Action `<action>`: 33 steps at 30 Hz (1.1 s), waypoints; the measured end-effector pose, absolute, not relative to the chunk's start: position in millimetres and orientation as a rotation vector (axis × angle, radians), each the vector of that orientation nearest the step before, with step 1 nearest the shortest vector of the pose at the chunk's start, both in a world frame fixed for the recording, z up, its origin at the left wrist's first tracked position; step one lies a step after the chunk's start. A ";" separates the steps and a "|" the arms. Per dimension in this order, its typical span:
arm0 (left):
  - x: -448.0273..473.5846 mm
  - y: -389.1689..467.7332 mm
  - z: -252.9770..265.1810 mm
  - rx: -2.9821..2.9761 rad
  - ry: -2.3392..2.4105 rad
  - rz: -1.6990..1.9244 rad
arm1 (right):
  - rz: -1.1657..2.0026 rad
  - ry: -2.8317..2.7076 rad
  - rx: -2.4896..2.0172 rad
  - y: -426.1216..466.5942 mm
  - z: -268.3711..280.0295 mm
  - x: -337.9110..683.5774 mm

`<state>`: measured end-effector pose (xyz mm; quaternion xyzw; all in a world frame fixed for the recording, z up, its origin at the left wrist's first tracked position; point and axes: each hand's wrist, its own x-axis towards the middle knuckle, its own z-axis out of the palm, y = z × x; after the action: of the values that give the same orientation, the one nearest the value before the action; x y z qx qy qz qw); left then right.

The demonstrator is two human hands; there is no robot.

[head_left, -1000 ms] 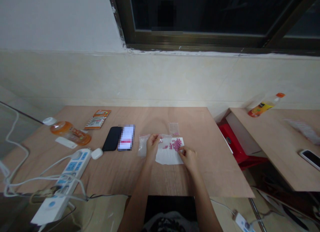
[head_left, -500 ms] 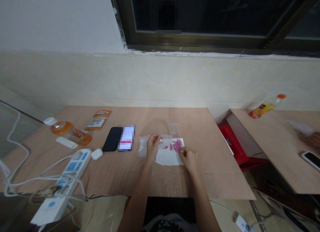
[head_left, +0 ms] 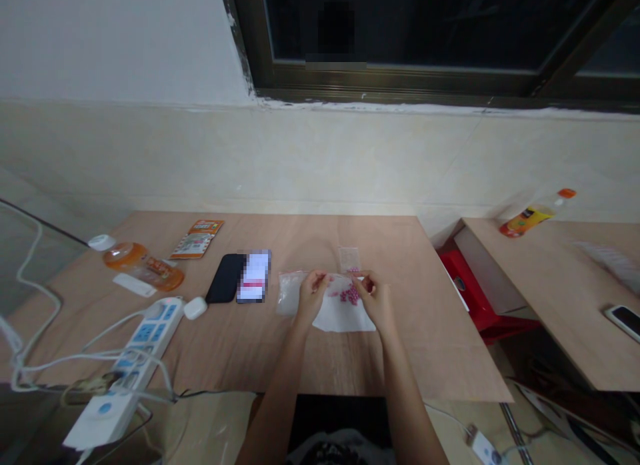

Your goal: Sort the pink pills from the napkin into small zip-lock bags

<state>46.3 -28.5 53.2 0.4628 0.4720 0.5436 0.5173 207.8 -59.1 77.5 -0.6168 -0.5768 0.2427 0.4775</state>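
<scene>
Dim, soft indoor light; wide-angle stretch toward the edges.
At the fingers (head_left: 369, 284), illumination is muted and fine detail soft; the pink beads (head_left: 350, 295) between them partly merge. Left of the fingers, a bright phone screen (head_left: 255, 276) is masked by mosaic. Beyond them, the window (head_left: 430, 28) reads near black. Far right, a bottle (head_left: 533, 216) casts a faint wall shadow; a packet (head_left: 611, 263) is smeared.
</scene>
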 end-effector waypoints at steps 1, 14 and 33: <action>46.5 -28.4 53.3 1.129 1.130 1.300 | 0.577 -1.437 -1.500 -57.2 82.5 205.0; 46.3 -29.0 59.0 1.116 1.129 1.290 | 0.487 -1.565 -1.560 -53.1 85.6 200.9; 44.0 -32.1 59.4 1.068 1.078 1.265 | 0.719 -1.541 -1.384 -57.1 64.0 213.0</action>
<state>44.0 -32.1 59.4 0.4512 0.4555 0.5347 0.5505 213.0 -57.1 64.0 -0.5615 -0.6251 0.2918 0.4571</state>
